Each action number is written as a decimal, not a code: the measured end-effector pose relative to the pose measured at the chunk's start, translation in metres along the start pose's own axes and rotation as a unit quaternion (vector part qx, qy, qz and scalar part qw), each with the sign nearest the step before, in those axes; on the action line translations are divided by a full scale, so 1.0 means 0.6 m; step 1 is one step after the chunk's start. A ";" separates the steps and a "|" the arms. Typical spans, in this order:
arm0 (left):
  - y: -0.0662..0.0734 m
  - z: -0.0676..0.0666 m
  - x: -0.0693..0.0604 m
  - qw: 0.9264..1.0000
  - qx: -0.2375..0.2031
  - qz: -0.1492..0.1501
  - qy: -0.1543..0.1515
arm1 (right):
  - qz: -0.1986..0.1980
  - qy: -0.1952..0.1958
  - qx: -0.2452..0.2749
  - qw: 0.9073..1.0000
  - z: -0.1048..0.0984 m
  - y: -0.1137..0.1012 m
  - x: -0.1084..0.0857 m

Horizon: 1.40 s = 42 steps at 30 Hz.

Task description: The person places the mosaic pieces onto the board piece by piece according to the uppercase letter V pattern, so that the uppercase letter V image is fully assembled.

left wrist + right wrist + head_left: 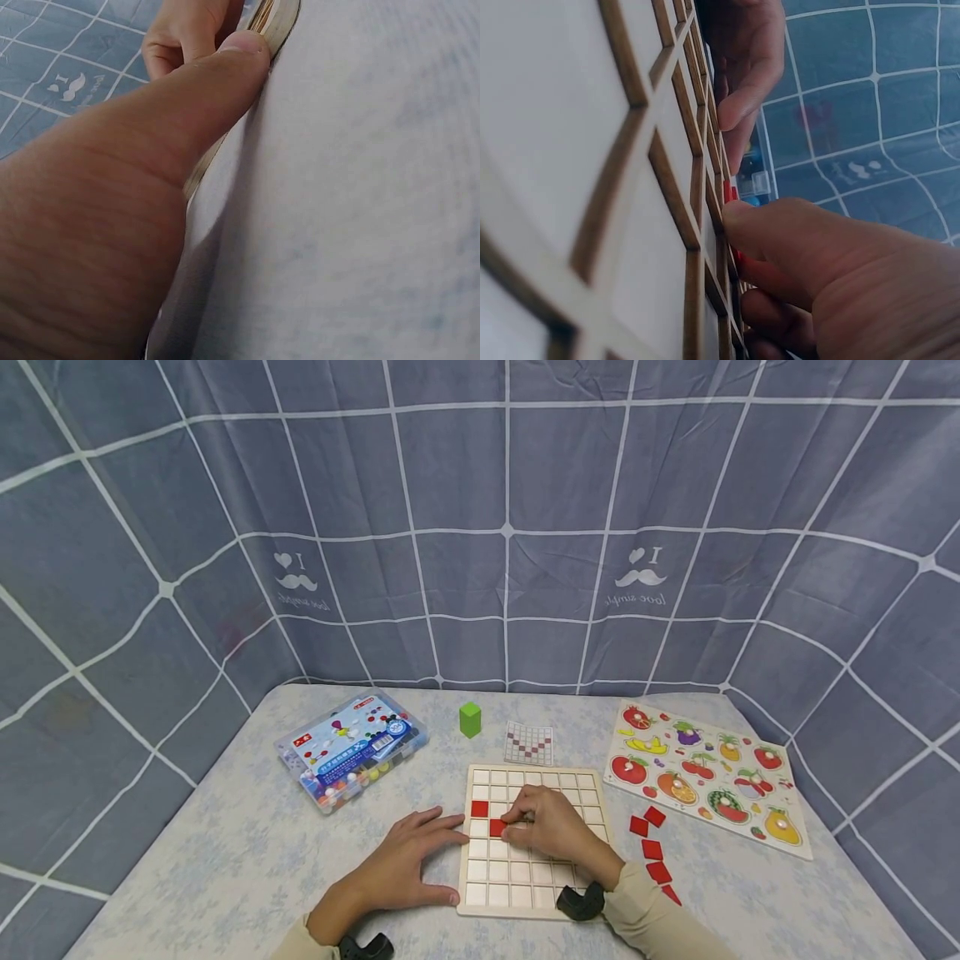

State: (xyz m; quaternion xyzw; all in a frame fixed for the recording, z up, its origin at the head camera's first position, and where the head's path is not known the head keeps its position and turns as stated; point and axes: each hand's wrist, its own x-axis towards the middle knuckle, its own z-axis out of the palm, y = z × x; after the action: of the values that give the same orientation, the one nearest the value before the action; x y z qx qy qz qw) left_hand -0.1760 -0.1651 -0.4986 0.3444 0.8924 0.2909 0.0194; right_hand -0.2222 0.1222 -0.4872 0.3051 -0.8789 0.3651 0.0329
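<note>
A wooden grid board [498, 892] lies flat in front of me, its squares pale and framed by raised strips. One red square tile [479, 809] sits in a left-hand cell. My right hand [551, 827] pinches another red tile [497, 828] with thumb and index finger, one column over and a row nearer. In the right wrist view the thumb [780, 232] partly hides the red. My left hand [408, 860] rests beside the board, fingers spread, fingertips and thumb touching its left edge; the left wrist view shows that thumb [217, 82] against the wooden side.
Several loose red tiles [652, 849] trail down right of the board. Behind it lie a patterned grid card [529, 743] and a green block [470, 720]. A plastic case [352, 743] of coloured balls is at left, a fruit puzzle board [705, 777] at right.
</note>
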 end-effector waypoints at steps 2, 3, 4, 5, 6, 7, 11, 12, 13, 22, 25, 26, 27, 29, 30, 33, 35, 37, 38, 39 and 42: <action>0.000 0.000 0.000 1.000 -0.003 -0.002 -0.001 | -0.003 -0.004 -0.018 1.000 0.000 0.000 0.000; 0.001 0.000 0.000 1.000 -0.003 -0.002 -0.001 | -0.004 -0.006 -0.024 1.000 0.000 0.000 0.000; 0.001 0.001 0.000 1.000 -0.004 -0.002 -0.002 | -0.005 -0.008 -0.026 1.000 0.000 0.000 0.000; 0.001 0.001 0.000 1.000 -0.004 -0.002 -0.002 | -0.007 -0.009 -0.027 1.000 0.001 0.000 0.000; 0.001 0.001 -0.001 1.000 -0.004 -0.003 -0.003 | -0.007 -0.010 -0.026 1.000 0.000 -0.001 0.000; 0.001 0.000 -0.001 1.000 -0.004 -0.005 -0.004 | -0.006 -0.011 -0.023 1.000 0.000 -0.001 0.000; 0.001 0.000 0.000 1.000 0.000 -0.008 -0.005 | 0.006 -0.009 -0.002 1.000 -0.002 -0.004 -0.001; 0.001 -0.001 0.001 1.000 0.000 -0.010 -0.006 | 0.010 -0.009 0.005 1.000 -0.003 -0.006 -0.001; 0.001 0.000 0.001 1.000 0.001 -0.011 -0.007 | 0.015 -0.009 0.013 1.000 -0.005 -0.007 -0.002; 0.000 0.003 0.003 1.000 -0.004 0.003 -0.002 | 0.049 0.034 0.033 0.998 -0.061 0.020 -0.019; -0.001 0.003 0.002 1.000 -0.001 0.009 0.008 | 0.076 0.075 0.007 0.994 -0.104 0.053 -0.041; -0.001 0.003 0.001 1.000 0.000 0.008 0.009 | 0.092 0.084 -0.006 0.992 -0.119 0.064 -0.053; -0.001 0.003 0.000 1.000 0.000 0.006 0.009 | 0.114 0.091 -0.016 0.989 -0.133 0.075 -0.065; -0.001 0.003 -0.001 1.000 0.001 0.000 0.007 | 0.158 0.098 -0.036 0.982 -0.162 0.094 -0.090; 0.000 0.002 -0.002 1.000 0.001 -0.002 0.005 | 0.180 0.098 -0.049 0.978 -0.174 0.102 -0.103; 0.001 0.001 -0.004 1.000 -0.003 -0.006 0.004 | 0.226 0.085 -0.071 0.968 -0.203 0.119 -0.136; 0.000 0.001 -0.005 1.000 -0.004 -0.003 0.009 | 0.234 0.070 -0.075 0.967 -0.216 0.128 -0.154; -0.001 0.001 -0.004 1.000 -0.001 0.002 0.014 | 0.231 0.055 -0.078 0.968 -0.223 0.134 -0.169; -0.002 0.001 -0.004 1.000 0.000 0.005 0.017 | 0.229 0.052 -0.080 0.969 -0.225 0.136 -0.175; -0.003 0.002 -0.003 1.000 0.000 0.006 0.018 | 0.228 0.049 -0.083 0.969 -0.227 0.138 -0.180; -0.003 0.003 0.000 1.000 -0.001 0.008 0.015 | 0.226 0.051 -0.098 0.968 -0.227 0.142 -0.190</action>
State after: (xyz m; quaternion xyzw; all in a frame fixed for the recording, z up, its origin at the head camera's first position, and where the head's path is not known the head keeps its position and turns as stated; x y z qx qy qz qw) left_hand -0.1769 -0.1653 -0.5012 0.3474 0.8894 0.2970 0.0041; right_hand -0.2000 0.3175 -0.4723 0.0747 -0.9536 0.2905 0.0244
